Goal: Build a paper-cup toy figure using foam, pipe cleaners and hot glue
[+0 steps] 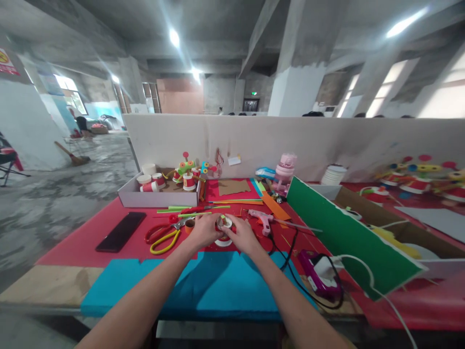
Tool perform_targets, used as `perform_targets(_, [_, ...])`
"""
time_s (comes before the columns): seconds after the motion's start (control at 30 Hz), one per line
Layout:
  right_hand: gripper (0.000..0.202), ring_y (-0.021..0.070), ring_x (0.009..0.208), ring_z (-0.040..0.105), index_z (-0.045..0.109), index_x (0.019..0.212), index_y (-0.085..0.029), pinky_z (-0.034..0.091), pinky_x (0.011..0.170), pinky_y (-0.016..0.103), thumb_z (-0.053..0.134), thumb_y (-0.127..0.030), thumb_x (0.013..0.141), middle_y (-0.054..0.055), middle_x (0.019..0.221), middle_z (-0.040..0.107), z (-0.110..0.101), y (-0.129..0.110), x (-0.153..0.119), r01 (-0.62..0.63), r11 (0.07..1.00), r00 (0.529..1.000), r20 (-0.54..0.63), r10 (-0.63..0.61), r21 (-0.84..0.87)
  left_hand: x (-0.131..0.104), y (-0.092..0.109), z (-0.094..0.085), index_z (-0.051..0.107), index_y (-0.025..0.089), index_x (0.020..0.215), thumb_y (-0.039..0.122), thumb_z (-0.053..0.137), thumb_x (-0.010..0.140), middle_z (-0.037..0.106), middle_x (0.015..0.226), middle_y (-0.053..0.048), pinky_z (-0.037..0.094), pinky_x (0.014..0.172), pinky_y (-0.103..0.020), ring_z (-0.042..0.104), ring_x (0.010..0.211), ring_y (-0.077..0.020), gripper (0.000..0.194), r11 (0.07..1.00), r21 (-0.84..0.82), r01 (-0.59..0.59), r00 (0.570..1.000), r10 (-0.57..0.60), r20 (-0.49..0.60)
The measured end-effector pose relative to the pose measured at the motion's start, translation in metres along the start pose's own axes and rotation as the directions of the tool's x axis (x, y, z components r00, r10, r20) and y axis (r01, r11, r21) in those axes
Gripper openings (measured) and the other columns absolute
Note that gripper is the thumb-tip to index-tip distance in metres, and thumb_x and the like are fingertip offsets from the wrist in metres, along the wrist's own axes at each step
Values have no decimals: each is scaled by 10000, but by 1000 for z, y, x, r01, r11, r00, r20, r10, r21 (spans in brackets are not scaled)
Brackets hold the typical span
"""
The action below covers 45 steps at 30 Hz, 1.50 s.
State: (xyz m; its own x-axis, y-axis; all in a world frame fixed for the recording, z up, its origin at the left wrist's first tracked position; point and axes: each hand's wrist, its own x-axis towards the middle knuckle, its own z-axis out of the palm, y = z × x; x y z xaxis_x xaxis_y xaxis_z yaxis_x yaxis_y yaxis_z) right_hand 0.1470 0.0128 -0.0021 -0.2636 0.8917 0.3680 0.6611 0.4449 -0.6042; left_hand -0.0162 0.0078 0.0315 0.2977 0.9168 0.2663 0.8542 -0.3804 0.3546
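Note:
Between my hands, just beyond the blue sheet, stands a small red-and-white paper cup, with its wide white rim down. My left hand curls round its left side, and my right hand grips it from the right. The fingers hide much of the cup; something small and greenish shows on its top. Left of my left hand are an orange ring-shaped roll and scissors with red and yellow handles. A pink glue gun lies right of my right hand.
A black phone lies at left. Behind it, a white box holds paper cups and colourful figures. At right, a green board stands beside a purple power strip with cables. Paper strips lie before the white partition.

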Motion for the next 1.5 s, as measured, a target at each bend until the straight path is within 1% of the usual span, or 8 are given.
perform_targets(0.17, [432, 294, 1232, 505, 549, 1293, -241, 204, 1104, 550, 536, -422, 901, 104, 1275, 619, 2, -1, 0, 34, 997, 998, -56, -38, -75, 2, -1, 3, 627, 216, 879, 313, 661, 726, 708, 888, -34, 357, 901, -392, 614, 968, -256, 185, 998, 59, 10, 1000, -10, 6])
perform_targets(0.3, [434, 300, 1251, 449, 534, 1292, -217, 242, 1082, 505, 441, -450, 937, 122, 1253, 590, -6, -16, -24, 93, 985, 949, -287, -131, -143, 3, -2, 1, 617, 231, 1068, 385, 666, 760, 705, 1044, -66, 347, 945, -413, 589, 1071, -275, 348, 997, 74, 32, 998, -36, 46])
perform_targets(0.43, [290, 236, 950, 537, 619, 959, -194, 370, 901, 388, 375, -349, 975, 98, 949, 629, -3, -25, -68, 115, 976, 910, -373, -179, -187, -7, 0, -10, 469, 226, 1321, 466, 696, 735, 610, 1279, -122, 311, 1003, -460, 504, 1210, -316, 673, 997, 67, 34, 998, -30, -48])
perform_targets(0.57, [362, 210, 816, 498, 575, 766, -201, 354, 795, 339, 329, -326, 1001, 63, 784, 588, 11, -18, -88, 39, 945, 950, -281, -136, -325, -35, 6, -11, 541, 221, 1181, 273, 475, 899, 633, 1187, -87, 337, 968, -394, 528, 1138, -243, 294, 1000, 9, 26, 938, -21, -345])
perform_targets(0.63, [376, 207, 817, 494, 564, 748, -198, 347, 787, 324, 321, -323, 1006, 64, 789, 585, 15, -14, -87, 11, 925, 957, -263, -120, -381, -53, 11, -1, 581, 214, 1059, 184, 421, 892, 646, 1079, -81, 354, 922, -378, 536, 1072, -235, 233, 1000, 29, -2, 926, 13, -378])
perform_targets(0.83, [325, 215, 873, 504, 589, 795, -185, 331, 773, 321, 345, -267, 993, 77, 860, 612, 18, -14, -81, 60, 863, 977, -146, -153, -502, -84, 19, 38, 615, 189, 986, 145, 458, 827, 639, 1022, -105, 359, 874, -412, 518, 1016, -275, 228, 966, 230, -122, 980, 154, -128])
perform_targets(1.03, [281, 236, 906, 509, 620, 858, -179, 337, 795, 348, 372, -241, 975, 97, 899, 632, 19, -18, -84, 74, 863, 987, -85, -133, -499, -84, 24, 41, 632, 164, 1028, 140, 389, 877, 632, 1048, -145, 358, 900, -422, 511, 1067, -285, 287, 927, 323, -191, 980, 197, 15])
perform_targets(1.5, [214, 238, 885, 518, 600, 831, -183, 344, 782, 357, 419, -214, 941, 89, 883, 629, 17, -22, -87, 27, 869, 991, -101, -88, -494, -83, 26, 43, 635, 151, 1024, 130, 384, 881, 635, 1065, -141, 401, 874, -435, 516, 1027, -287, 289, 911, 332, -246, 969, 244, 47])
